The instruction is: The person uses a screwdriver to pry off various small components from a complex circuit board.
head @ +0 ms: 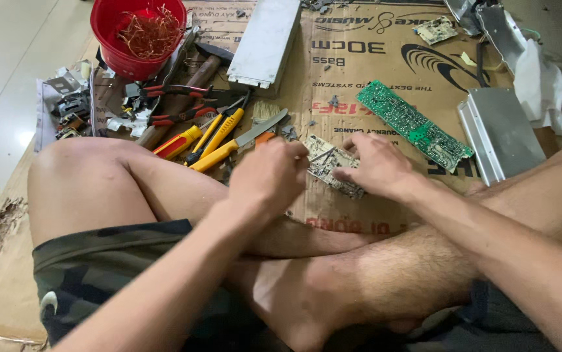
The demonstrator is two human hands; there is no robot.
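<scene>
A small pale circuit board lies on the brown cardboard sheet just in front of my crossed legs. My left hand is curled at the board's left edge; I cannot see whether the fingers pinch anything. My right hand rests on the board's right side with fingers pressed on it. A knife with a metal blade and orange handle lies just left of my left hand.
Yellow-handled pliers, red-handled cutters and a hammer lie at the left. A red bucket of copper wire stands behind them. A long green circuit board, two metal housings and white rags lie around.
</scene>
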